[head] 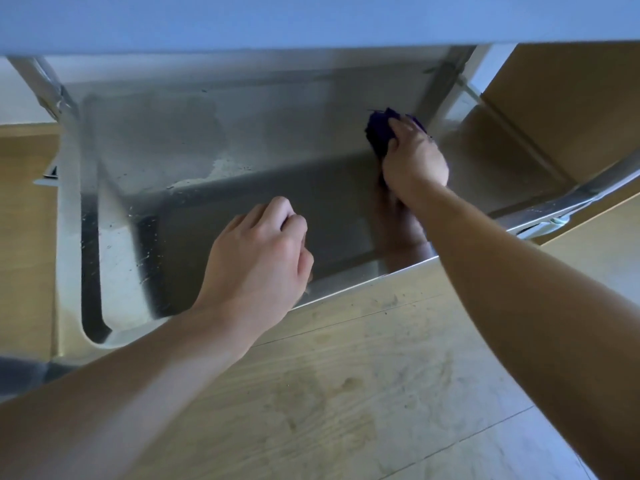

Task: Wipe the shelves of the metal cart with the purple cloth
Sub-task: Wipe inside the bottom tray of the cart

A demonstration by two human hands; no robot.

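Note:
The lower shelf of the metal cart [214,140] fills the middle of the head view, dull steel with pale smears and specks on its left part. My right hand [414,157] grips the bunched purple cloth [379,131] and presses it on the shelf near the far right corner, beside the right rear post. My left hand [258,258] hovers over the shelf's near edge with its fingers curled and nothing in it. The cloth's lower part is hidden under my right hand.
The cart's upper shelf [311,19] hangs over the top of the view. Cart posts [38,81] stand at the back left and back right. A light wooden floor [363,375] lies below, and a brown panel [571,98] stands at the right.

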